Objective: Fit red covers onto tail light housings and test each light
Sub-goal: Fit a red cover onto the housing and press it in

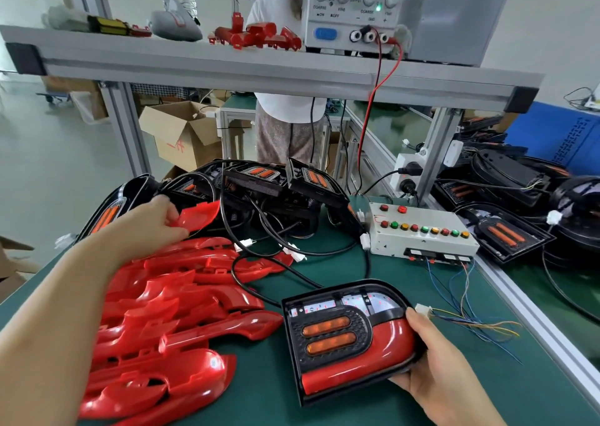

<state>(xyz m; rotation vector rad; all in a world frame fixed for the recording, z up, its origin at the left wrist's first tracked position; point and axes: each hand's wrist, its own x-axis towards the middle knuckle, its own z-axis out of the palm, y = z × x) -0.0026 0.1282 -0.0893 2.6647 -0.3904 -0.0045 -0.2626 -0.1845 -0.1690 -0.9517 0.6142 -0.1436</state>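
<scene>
Red fitted cover point(373, 357) sits on housing point(362, 325), 5 o'clock, gripped by your right hand point(438, 370). Left hand point(152, 221), fingers pinching loose cover point(198, 216), 10 o'clock. Outstanding: cover pile point(168, 312), 8 o'clock; bare housings point(259, 185), 12 o'clock. Test status unclear.

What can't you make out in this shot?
Head view:
1. Fingers of right hand: hidden under housing.
2. Top of power supply: cut by top edge.
3. Labels on button box: too small.
4. Far pile: partly blocked by left hand and cover.
</scene>
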